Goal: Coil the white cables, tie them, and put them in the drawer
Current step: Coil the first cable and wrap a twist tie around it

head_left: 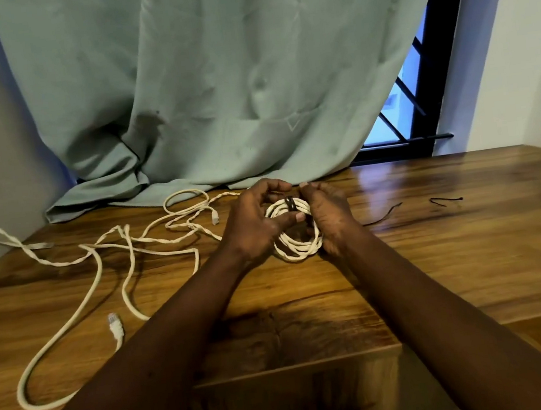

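Partly curled, left hand [251, 229], right hand [330, 221] hold coil [297, 251] at tie [290, 204].

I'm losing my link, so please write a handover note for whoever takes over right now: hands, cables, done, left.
Hands: left hand and right hand both grip the coiled cable, fingertips at the dark tie on its top.
Done: one cable coiled, tie round it; I cannot tell if it is fastened.
Left: loose white cables lie uncoiled at the left of the table, spare ties at the right. No open drawer in view.
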